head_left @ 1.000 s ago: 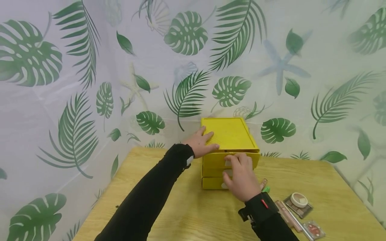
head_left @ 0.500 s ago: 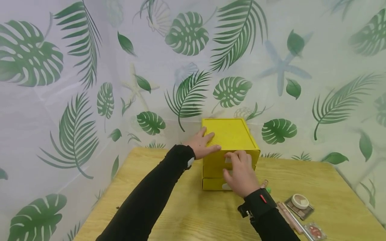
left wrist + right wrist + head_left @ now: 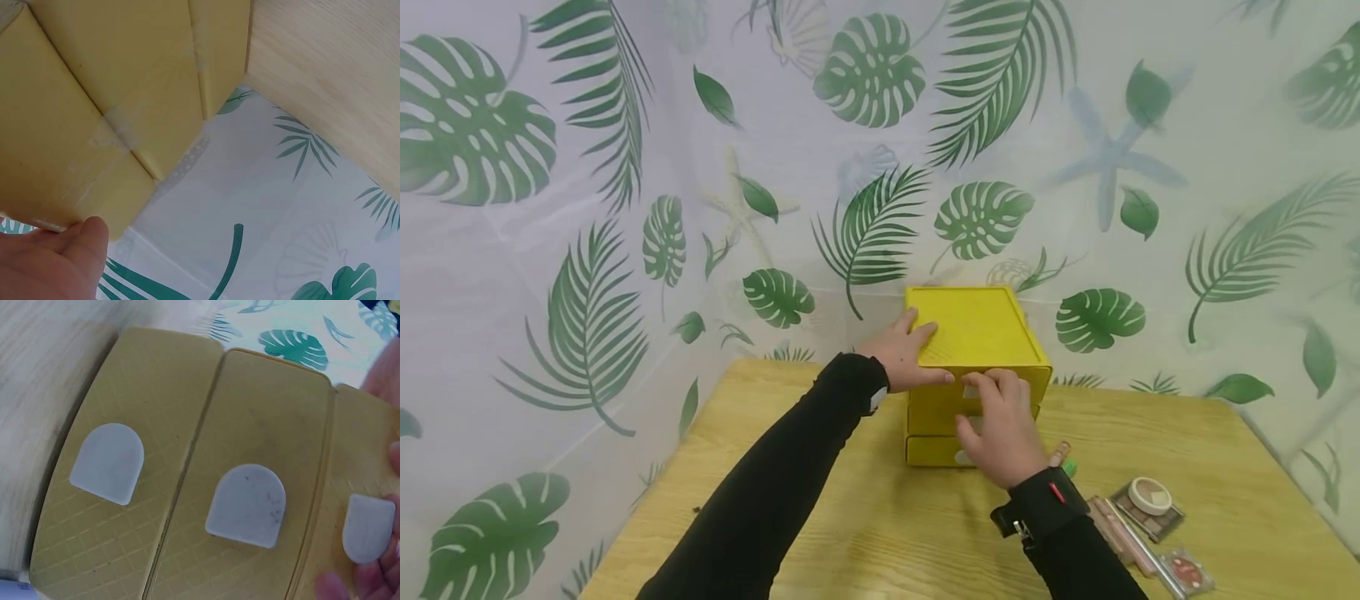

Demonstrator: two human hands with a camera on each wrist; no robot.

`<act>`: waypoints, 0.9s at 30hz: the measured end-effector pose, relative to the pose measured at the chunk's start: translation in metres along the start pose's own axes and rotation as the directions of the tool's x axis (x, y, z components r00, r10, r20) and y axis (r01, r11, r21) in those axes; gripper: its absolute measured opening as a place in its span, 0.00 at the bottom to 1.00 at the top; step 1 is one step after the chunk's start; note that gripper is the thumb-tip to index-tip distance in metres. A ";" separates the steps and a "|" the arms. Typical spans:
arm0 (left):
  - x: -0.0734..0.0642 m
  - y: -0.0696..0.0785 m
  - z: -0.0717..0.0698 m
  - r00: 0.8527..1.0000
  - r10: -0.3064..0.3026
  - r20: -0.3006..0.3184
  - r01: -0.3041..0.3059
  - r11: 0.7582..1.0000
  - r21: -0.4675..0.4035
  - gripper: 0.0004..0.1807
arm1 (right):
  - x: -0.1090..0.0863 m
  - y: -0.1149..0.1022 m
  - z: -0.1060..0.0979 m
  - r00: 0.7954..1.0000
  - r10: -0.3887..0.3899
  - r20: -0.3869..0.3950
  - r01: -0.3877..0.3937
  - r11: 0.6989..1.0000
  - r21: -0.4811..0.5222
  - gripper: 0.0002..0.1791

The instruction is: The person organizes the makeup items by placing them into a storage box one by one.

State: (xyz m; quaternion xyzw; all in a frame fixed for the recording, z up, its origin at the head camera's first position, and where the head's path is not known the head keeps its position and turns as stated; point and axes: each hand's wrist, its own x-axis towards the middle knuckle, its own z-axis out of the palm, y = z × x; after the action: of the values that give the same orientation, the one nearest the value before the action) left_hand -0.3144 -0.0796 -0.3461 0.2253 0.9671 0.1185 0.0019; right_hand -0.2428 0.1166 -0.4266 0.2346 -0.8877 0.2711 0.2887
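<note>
A yellow three-drawer box (image 3: 966,325) stands at the back of the wooden table, its drawers pushed in. My left hand (image 3: 906,354) rests spread over its left top edge, fingers on the top and thumb along the front edge. In the left wrist view, that hand's thumb (image 3: 94,244) lies against the yellow side wall. My right hand (image 3: 1003,429) presses bent fingertips on the top drawer's front, near its whitish tab (image 3: 369,528); the thumb stands apart, lower down. The middle tab (image 3: 247,506) and bottom tab (image 3: 107,462) show untouched in the right wrist view.
Makeup lies at the right front: an eyeshadow palette (image 3: 1161,521) with a round compact (image 3: 1150,495) on it, slim pink tubes (image 3: 1123,537) and a small red-pan compact (image 3: 1187,572). A green item (image 3: 1070,468) sits beside my right wrist. Leaf-printed sheeting (image 3: 865,167) hangs behind.
The top drawer has slid inward, and the dark gap under the box's top edge has closed. My left thumb has moved slightly onto the front edge; my right hand stays on the drawer front.
</note>
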 end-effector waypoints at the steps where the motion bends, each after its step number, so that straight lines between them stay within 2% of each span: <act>1: -0.001 0.000 0.000 1.000 -0.002 0.002 0.002 1.000 0.006 0.50 | -0.001 0.000 -0.001 1.000 -0.002 0.006 0.002 1.000 0.025 0.25; 7: -0.002 0.001 -0.002 1.000 -0.018 -0.007 0.018 1.000 -0.019 0.49 | -0.008 -0.002 -0.012 0.999 0.039 0.028 -0.043 0.982 0.182 0.30; 11: -0.002 0.001 0.001 1.000 -0.019 -0.014 0.019 1.000 -0.019 0.49 | -0.021 -0.001 -0.010 0.994 0.107 0.014 -0.107 0.970 0.220 0.26; 15: -0.003 0.000 0.013 1.000 -0.022 -0.007 0.021 1.000 -0.015 0.49 | -0.038 0.005 0.001 0.988 0.141 0.055 -0.147 0.980 0.135 0.21; 18: -0.004 0.000 0.017 1.000 -0.014 -0.002 0.014 0.999 -0.030 0.49 | -0.044 0.008 0.010 0.987 0.135 0.092 -0.141 0.989 0.055 0.22; 22: -0.001 -0.001 0.013 1.000 -0.007 -0.009 0.006 0.999 -0.035 0.50 | -0.039 0.009 0.018 0.988 0.119 0.101 -0.116 0.993 -0.035 0.23; 27: 0.006 -0.005 0.011 1.000 -0.016 -0.020 0.016 1.000 -0.020 0.50 | -0.028 0.007 0.021 0.978 0.148 0.145 -0.136 0.987 -0.088 0.21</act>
State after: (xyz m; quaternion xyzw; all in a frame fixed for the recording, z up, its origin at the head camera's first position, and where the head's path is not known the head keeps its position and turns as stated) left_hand -0.3215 -0.0784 -0.3575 0.2163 0.9676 0.1302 -0.0045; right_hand -0.2343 0.1156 -0.4617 0.1792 -0.9313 0.2379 0.2095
